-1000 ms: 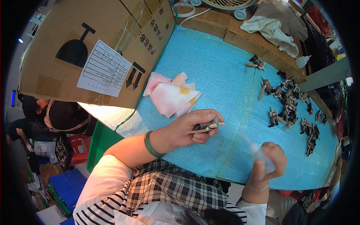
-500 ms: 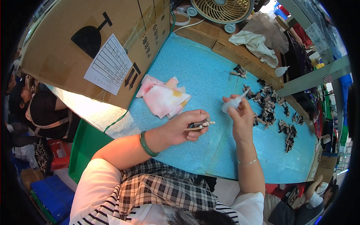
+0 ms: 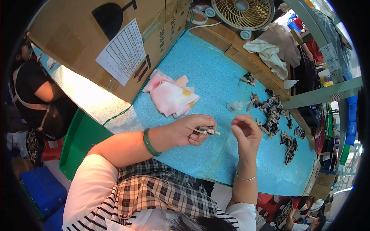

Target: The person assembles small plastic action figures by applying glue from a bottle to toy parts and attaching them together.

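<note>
My left hand (image 3: 189, 133) is closed round a small dark figurine (image 3: 205, 130) with pale parts. A thin light-coloured piece runs along the figurine, and a pale nub sticks out past my fingers on the right. Over the table to the right, my right hand (image 3: 248, 133) holds nothing; its fingers are curled, with a gap between thumb and forefinger. Just beyond it, a small translucent squeeze bottle (image 3: 236, 106) with a narrow spout lies on the blue tabletop (image 3: 208, 65). Several similar dark figurines (image 3: 272, 115) lie in a loose heap right of the bottle.
A stained pink-and-white cloth (image 3: 169, 96) lies left of centre. Behind it stands a large cardboard box (image 3: 77, 50). A fan (image 3: 243, 13) and crumpled rags (image 3: 266, 54) sit at the back. Another bottle (image 3: 290, 83) is by the metal post (image 3: 323, 92). A person (image 3: 38, 92) is at left.
My right hand has let go of the squeeze bottle, which now lies on the table, and has drawn back toward me. My left hand still holds the figurine. The view has shifted slightly.
</note>
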Tool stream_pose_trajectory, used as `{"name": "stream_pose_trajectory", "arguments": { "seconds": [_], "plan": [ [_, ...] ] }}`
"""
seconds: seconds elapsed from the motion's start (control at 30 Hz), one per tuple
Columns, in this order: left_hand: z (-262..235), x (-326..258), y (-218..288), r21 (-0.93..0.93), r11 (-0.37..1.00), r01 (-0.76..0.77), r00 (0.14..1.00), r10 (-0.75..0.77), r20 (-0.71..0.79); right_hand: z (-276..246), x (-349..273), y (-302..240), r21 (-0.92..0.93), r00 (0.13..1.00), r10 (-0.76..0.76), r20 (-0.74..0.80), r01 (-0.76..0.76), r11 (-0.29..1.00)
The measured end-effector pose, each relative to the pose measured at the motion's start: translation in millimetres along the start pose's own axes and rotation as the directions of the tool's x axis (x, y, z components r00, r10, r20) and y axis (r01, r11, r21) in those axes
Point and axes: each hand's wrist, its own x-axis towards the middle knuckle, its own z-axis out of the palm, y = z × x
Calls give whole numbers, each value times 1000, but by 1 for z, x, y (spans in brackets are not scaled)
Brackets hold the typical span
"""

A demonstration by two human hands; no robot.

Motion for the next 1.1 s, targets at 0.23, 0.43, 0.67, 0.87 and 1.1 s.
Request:
{"name": "stream_pose_trajectory", "arguments": {
  "seconds": [0.23, 0.43, 0.67, 0.87, 1.1],
  "plan": [
    [4, 3, 3, 92, 979, 184, 983, -184, -16, 1, 14, -16, 133, 908, -65, 413, 11, 991],
    [9, 3, 2, 148, 964, 220, 975, -215, -52, 0, 10, -13, 126, 879, -11, 477, -56, 990],
    [9, 2, 2, 129, 967, 221, 975, -213, -70, 4, 12, -15, 27, 879, -87, 470, 85, 996],
    [7, 1, 0, 136, 970, 199, 977, -187, -99, 11, 12, -13, 11, 899, -80, 431, 83, 996],
    [5, 3, 0, 119, 970, 210, 974, -196, -114, 13, 12, -10, 47, 903, -60, 426, 44, 998]
  ]
}}
